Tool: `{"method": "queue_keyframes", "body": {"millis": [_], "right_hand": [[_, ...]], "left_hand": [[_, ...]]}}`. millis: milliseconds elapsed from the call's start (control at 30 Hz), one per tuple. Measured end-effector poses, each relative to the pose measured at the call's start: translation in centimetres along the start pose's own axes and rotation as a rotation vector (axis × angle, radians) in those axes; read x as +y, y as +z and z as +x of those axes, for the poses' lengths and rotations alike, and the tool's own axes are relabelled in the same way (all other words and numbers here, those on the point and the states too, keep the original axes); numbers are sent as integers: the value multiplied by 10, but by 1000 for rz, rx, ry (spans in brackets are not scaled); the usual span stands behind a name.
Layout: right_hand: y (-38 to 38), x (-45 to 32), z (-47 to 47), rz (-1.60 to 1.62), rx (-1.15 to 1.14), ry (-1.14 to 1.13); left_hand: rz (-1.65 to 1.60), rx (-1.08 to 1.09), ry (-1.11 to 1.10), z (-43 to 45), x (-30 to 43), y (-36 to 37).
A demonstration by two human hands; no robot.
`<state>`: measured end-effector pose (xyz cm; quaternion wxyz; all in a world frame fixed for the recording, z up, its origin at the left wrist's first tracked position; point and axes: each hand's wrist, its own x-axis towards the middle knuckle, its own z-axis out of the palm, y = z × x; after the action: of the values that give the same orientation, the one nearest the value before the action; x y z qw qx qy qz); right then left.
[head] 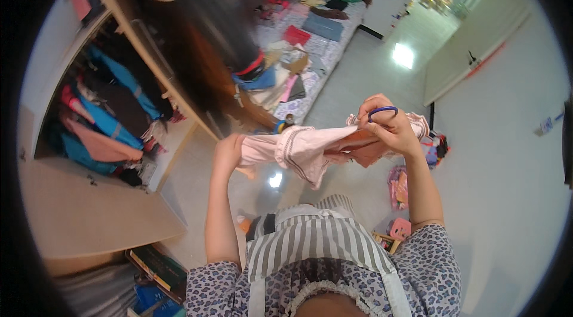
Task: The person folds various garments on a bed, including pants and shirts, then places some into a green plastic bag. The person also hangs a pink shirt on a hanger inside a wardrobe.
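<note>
A pale pink garment [306, 147] with striped trim and a darker pink part is stretched between my two hands, above the floor. My left hand [229, 150] grips its narrow end, which looks like a sleeve or leg. On the other side my right hand [388, 127] pinches the cloth near an edge. A curved dark-blue piece [382, 111], perhaps a hanger hook, shows at the right hand's fingers; what it joins to is hidden.
An open wardrobe [179, 124] with hanging clothes [107, 111] stands at left, its door [103, 209] swung out. Folded clothes [323, 26] cover a low bed [309, 102] ahead. Bags [397, 187] and a pink box [399, 229] lie on the floor at right. A blurred dark cylindrical object [210, 17] crosses the upper view.
</note>
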<state>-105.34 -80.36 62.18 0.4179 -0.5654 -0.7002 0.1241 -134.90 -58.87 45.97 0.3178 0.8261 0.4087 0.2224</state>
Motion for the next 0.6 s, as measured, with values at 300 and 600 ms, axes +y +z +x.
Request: {"method": "queue_keyframes", "body": {"millis": [300, 600], "right_hand": [[133, -66, 119, 85, -212, -95], [249, -143, 227, 360, -83, -214]], "left_hand": [[-445, 372, -348, -95, -137, -119], [-219, 862, -137, -169, -131, -298]]}}
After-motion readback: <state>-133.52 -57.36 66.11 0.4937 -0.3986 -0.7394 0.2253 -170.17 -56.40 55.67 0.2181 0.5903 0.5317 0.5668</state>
